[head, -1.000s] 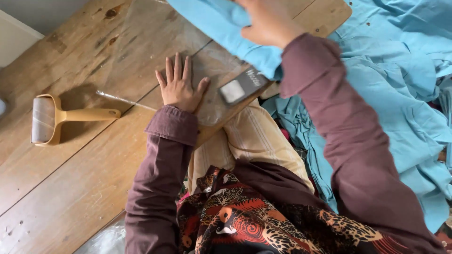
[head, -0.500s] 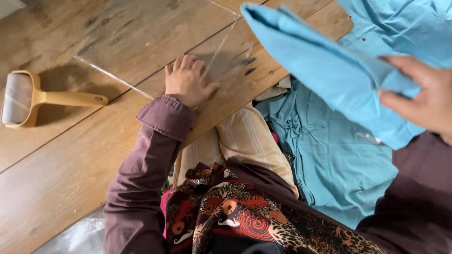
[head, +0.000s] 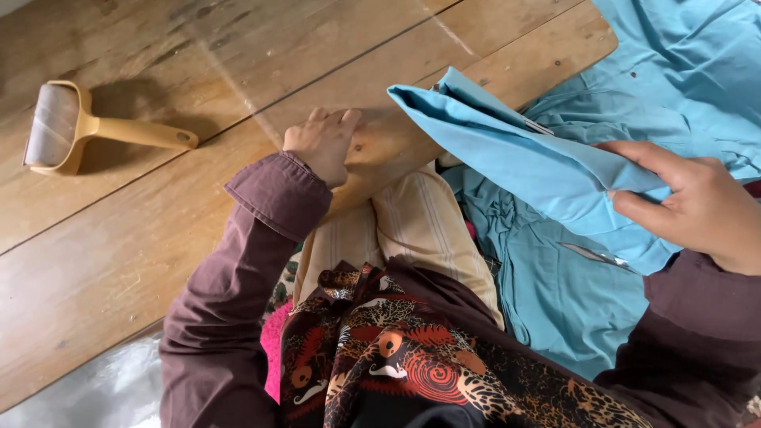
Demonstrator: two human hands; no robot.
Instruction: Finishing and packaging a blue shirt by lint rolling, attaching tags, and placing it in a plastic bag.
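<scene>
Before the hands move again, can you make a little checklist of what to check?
1. Right hand pinching the folded light blue cloth: ok.
2. Left hand resting flat on the brown wooden table: ok.
3. Yellow-handled lint roller lying apart from both hands: ok.
4. Folded cloth lifted off the blue pile: ok.
5. Cloth free of lint: cannot tell.

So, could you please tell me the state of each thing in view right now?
Folded blue cloth: lifted, pinched in right hand.
Left hand: curled, resting on wooden table, holding nothing.
Lint roller: lying flat on table, untouched.
Blue garments: spread in a crumpled pile.
</scene>
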